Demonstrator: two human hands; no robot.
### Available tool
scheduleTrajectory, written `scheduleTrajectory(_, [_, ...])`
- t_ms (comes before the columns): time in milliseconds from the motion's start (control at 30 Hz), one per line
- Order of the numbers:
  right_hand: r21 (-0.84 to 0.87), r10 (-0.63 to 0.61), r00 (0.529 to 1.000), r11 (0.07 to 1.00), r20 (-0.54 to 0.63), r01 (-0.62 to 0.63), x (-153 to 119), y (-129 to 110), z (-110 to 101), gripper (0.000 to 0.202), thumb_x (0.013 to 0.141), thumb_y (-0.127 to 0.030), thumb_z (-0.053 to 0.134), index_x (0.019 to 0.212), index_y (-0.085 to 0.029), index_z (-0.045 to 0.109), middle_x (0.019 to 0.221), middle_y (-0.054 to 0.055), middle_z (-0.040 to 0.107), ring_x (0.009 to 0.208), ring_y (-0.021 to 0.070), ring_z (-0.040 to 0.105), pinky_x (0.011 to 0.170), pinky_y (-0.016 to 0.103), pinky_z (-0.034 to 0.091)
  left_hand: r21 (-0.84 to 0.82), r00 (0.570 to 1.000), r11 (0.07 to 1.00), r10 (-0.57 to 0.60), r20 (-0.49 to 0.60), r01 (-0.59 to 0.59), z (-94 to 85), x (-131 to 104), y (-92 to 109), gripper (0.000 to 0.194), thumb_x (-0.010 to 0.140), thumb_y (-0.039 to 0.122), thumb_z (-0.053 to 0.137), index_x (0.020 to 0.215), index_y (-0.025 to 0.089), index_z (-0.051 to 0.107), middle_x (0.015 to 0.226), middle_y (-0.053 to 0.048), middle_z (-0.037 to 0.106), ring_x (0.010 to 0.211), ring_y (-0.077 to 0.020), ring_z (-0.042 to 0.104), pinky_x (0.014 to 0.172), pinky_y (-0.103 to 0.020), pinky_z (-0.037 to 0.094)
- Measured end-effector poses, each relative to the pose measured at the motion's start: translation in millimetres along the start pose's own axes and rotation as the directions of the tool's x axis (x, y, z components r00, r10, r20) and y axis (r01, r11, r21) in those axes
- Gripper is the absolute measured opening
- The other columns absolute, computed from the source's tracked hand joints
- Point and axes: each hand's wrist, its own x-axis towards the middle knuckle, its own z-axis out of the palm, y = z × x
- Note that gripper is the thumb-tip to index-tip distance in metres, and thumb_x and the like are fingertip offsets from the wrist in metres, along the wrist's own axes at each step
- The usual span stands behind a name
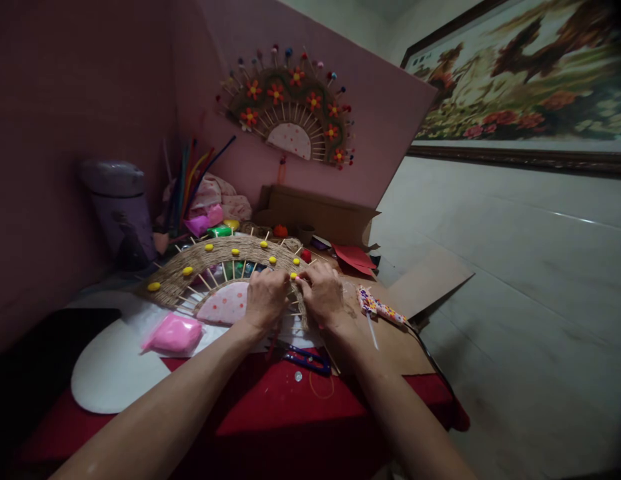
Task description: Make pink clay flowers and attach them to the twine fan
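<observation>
A fan-shaped craft [217, 255] of woven brown twine over thin sticks lies on the table, with yellow oval clay pieces along its band. A white half-round with reddish dots [225, 302] forms its inner part. Both hands meet over the right side of the band. My left hand [267, 297] is closed, its fingers bent beside a yellow clay piece [293, 275]. My right hand [323, 290] is closed in a pinch at the same piece, and a tiny pink spot shows at its fingertips. What either hand holds is too small or hidden to name.
A pink clay packet [175, 333], blue-handled snips [307, 360] and a white round board [117, 370] lie nearby. A patterned glue gun [380, 308] with its cord rests on cardboard at right. Behind stand a purple tumbler [121, 217] and a finished fan [290, 113] on a pink board.
</observation>
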Motion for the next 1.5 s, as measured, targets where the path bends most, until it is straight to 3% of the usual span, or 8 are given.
scheduleTrajectory(367, [-0.027, -0.007, 1.000, 1.000, -0.014, 0.007, -1.6, -1.0, -1.5, 0.010, 0.086, -0.028, 0.057, 0.084, -0.021, 0.064, 0.089, 0.005, 0.061, 0.088, 0.0198, 0.048, 0.075, 0.032, 0.031, -0.027, 1.000, 1.000, -0.002, -0.012, 0.002, -0.4, -0.2, 1.1, 0.018, 0.082, 0.022, 0.048, 0.092, 0.020, 0.063, 0.083, -0.008, 0.067, 0.083, -0.0246, 0.059, 0.071, -0.035, 0.034])
scheduleTrajectory(667, [-0.170, -0.190, 0.980, 0.966, 0.050, 0.196, -6.4, -1.5, -7.6, 0.017, 0.085, -0.027, 0.055, 0.097, -0.026, 0.067, 0.092, 0.007, 0.060, 0.087, 0.0219, 0.042, 0.071, 0.034, 0.027, -0.011, 1.000, 1.000, -0.009, 0.004, 0.009, 0.2, -0.3, 0.8, 0.016, 0.081, 0.018, 0.047, 0.086, 0.020, 0.062, 0.080, -0.008, 0.066, 0.081, -0.0238, 0.058, 0.071, -0.034, 0.034])
scheduleTrajectory(867, [-0.101, -0.144, 0.990, 0.985, -0.006, 0.143, -5.9, 0.8, -10.1, 0.020, 0.089, -0.029, 0.050, 0.095, -0.025, 0.068, 0.089, 0.006, 0.059, 0.089, 0.0209, 0.043, 0.074, 0.033, 0.029, -0.007, 1.000, 1.000, -0.007, -0.001, 0.007, 0.6, 0.0, 0.7, 0.017, 0.082, 0.020, 0.047, 0.088, 0.019, 0.062, 0.080, -0.008, 0.066, 0.080, -0.0240, 0.058, 0.070, -0.034, 0.034])
scheduleTrajectory(1100, [-0.109, -0.206, 0.978, 0.972, 0.021, 0.207, -4.6, 1.9, -14.4, 0.016, 0.085, -0.025, 0.055, 0.093, -0.024, 0.069, 0.090, 0.006, 0.059, 0.088, 0.0208, 0.044, 0.075, 0.032, 0.033, -0.027, 1.000, 0.999, -0.031, -0.001, 0.031, 1.6, 0.7, 0.2, 0.017, 0.083, 0.017, 0.045, 0.087, 0.019, 0.061, 0.080, -0.008, 0.065, 0.081, -0.0227, 0.058, 0.072, -0.033, 0.037])
scheduleTrajectory(1233, [0.071, -0.052, 0.984, 0.995, -0.171, 0.065, 9.9, 10.1, -17.0, 0.019, 0.089, -0.028, 0.052, 0.094, -0.024, 0.070, 0.087, 0.005, 0.062, 0.087, 0.0192, 0.048, 0.079, 0.032, 0.037, -0.113, 0.997, 0.994, -0.021, -0.072, 0.013, 4.3, 2.4, -2.4, 0.018, 0.081, 0.012, 0.044, 0.087, 0.017, 0.060, 0.080, -0.009, 0.063, 0.080, -0.0237, 0.056, 0.072, -0.034, 0.040])
scheduleTrajectory(1333, [0.239, 0.071, 0.953, 0.971, -0.296, 0.002, 20.0, 15.1, -11.2, 0.017, 0.087, -0.027, 0.055, 0.087, -0.022, 0.071, 0.080, 0.004, 0.062, 0.082, 0.0181, 0.050, 0.076, 0.031, 0.041, -0.256, 0.976, 0.966, -0.034, -0.213, -0.022, 5.3, 5.4, -4.0, 0.027, 0.077, 0.004, 0.041, 0.095, 0.015, 0.059, 0.087, -0.010, 0.062, 0.085, -0.0238, 0.055, 0.077, -0.035, 0.042])
scheduleTrajectory(1433, [0.351, 0.082, 0.939, 0.935, -0.335, 0.043, 19.0, 14.1, -0.2, 0.015, 0.087, -0.027, 0.056, 0.088, -0.021, 0.071, 0.080, 0.003, 0.063, 0.082, 0.0177, 0.052, 0.076, 0.032, 0.043, -0.500, 0.928, 0.865, -0.163, -0.335, -0.029, 1.2, 9.5, -3.5, 0.028, 0.076, 0.005, 0.046, 0.100, 0.016, 0.057, 0.094, -0.009, 0.059, 0.087, -0.0209, 0.055, 0.079, -0.034, 0.045])
scheduleTrajectory(1500, [0.392, 0.075, 0.932, 0.917, -0.355, 0.076, 12.2, 10.7, 5.7, 0.016, 0.087, -0.027, 0.056, 0.090, -0.022, 0.070, 0.082, 0.004, 0.063, 0.083, 0.0176, 0.053, 0.077, 0.032, 0.044, -0.673, 0.909, 0.740, -0.279, -0.308, -0.001, -3.9, 12.3, -2.0, 0.013, 0.076, 0.014, 0.055, 0.088, 0.018, 0.058, 0.086, -0.005, 0.059, 0.081, -0.0187, 0.056, 0.075, -0.032, 0.046])
